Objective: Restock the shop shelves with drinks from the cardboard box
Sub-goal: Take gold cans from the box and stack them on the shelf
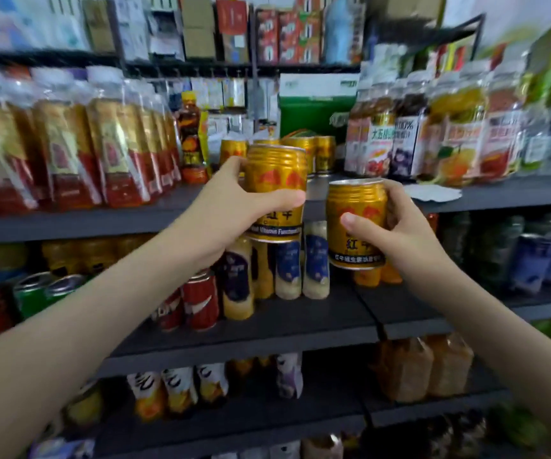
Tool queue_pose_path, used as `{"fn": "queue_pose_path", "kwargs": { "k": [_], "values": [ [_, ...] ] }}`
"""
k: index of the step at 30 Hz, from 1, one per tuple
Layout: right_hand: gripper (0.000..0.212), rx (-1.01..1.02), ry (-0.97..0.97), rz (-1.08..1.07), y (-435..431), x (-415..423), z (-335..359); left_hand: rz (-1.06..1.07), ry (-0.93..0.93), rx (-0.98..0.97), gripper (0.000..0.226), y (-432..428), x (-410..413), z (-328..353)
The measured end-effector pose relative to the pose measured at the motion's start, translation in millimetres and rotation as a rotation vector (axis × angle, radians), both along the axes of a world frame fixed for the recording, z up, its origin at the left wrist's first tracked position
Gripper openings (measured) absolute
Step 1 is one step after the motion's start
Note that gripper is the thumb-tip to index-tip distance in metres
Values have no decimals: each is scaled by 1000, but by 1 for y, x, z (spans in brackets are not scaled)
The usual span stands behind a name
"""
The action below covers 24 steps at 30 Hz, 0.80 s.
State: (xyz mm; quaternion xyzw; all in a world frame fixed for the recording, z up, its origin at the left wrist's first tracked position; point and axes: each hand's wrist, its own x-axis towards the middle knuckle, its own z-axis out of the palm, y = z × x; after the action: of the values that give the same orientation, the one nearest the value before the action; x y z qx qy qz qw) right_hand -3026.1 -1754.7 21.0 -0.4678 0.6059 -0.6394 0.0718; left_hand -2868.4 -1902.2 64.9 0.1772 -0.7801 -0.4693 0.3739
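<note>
We risk knocking over the gold cans (323, 154) standing at twelve o'clock on the dark grey upper shelf (102, 221) if either new one goes in tilted or too fast; the two held cans are near each other and could clash on the way in; the cardboard box is out of view. Our left hand (231, 210) reaches up and forward, fingers wrapped round a ribbed gold metal drink can (275, 180), upright before the shelf edge; our right hand (406, 236), at four o'clock of it and lower, grasps a second matching gold can (355, 223), thumb across its front.
</note>
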Motion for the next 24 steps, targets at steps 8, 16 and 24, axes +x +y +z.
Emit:
{"fn": "queue_pose_path", "kwargs": {
  "k": [8, 16, 24],
  "values": [
    [68, 98, 78, 18, -71, -101, 73, -13, 2, 32, 71, -60, -59, 42],
    [73, 438, 412, -228, -146, -170, 94, 83, -134, 141, 78, -109, -86, 48],
    [90, 498, 954, -280, -155, -198, 86, 76, -233, 182, 83, -109, -92, 46]
  ]
}}
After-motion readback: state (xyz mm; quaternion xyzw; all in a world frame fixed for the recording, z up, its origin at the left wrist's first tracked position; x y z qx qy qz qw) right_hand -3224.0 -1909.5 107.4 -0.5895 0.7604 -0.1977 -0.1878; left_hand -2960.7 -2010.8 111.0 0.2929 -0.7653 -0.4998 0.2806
